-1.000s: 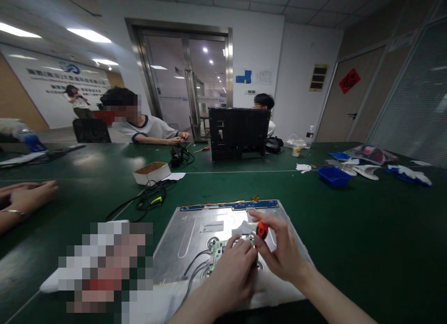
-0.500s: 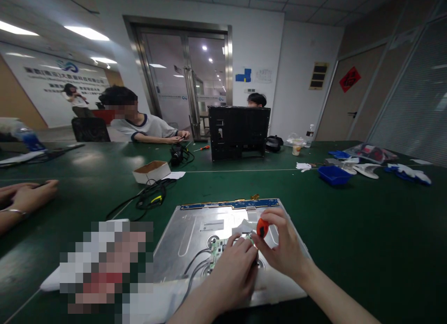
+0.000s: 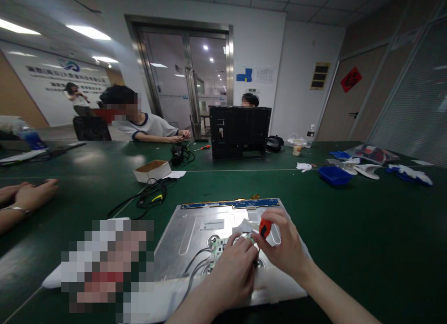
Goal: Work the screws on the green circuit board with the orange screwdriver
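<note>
A metal display panel (image 3: 190, 226) lies on the green table in front of me, with a blue circuit strip (image 3: 230, 204) along its far edge. My right hand (image 3: 284, 242) grips the orange handle of a screwdriver (image 3: 265, 226), whose shaft points down toward the board. My left hand (image 3: 237, 263) rests on a green circuit board (image 3: 218, 249) at the panel's middle, fingers bent over it; its fingertips are partly hidden, and I cannot make out what they pinch. Dark cables (image 3: 197, 263) run from the board's left side.
Left of the panel are black cables (image 3: 150, 196) and a small open box (image 3: 152, 171). A black monitor casing (image 3: 240, 132) stands farther back. A blue tray (image 3: 335, 176) sits at the right. Another person's hands (image 3: 35, 193) are at the left edge.
The screwdriver handle has tilted slightly to the right in my right hand. My left hand stays on the board.
</note>
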Tool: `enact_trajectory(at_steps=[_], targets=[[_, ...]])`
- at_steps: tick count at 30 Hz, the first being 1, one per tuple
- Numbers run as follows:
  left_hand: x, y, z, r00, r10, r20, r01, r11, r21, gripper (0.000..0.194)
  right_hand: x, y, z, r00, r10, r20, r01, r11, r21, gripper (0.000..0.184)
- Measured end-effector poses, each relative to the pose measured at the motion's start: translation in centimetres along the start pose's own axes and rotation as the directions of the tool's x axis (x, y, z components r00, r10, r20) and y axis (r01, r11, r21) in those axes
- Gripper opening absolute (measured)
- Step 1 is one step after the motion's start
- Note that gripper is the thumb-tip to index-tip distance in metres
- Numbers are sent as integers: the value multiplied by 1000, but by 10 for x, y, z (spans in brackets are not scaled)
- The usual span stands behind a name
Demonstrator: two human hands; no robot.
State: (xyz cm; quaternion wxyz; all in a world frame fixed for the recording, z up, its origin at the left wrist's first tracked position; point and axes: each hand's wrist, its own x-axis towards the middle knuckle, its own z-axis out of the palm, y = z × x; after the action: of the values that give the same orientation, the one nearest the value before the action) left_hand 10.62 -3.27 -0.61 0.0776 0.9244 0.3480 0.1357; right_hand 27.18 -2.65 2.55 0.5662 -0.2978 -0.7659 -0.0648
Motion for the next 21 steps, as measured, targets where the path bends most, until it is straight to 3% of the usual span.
enact_trajectory(at_steps=[8,12,21], targets=[[1,3,-2,999,-41,1,41,999,-3,14,3,-5,0,1000,22,17,-21,999,-32,44],[1,2,-1,999,-34,7,34,999,-6,18,2,-4,-2,999,18,39,-19,1000,4,44],[2,2,-2,999,-41,10,41,999,-3,13,0,3,1,999,38,-27,-38,999,-9,35]])
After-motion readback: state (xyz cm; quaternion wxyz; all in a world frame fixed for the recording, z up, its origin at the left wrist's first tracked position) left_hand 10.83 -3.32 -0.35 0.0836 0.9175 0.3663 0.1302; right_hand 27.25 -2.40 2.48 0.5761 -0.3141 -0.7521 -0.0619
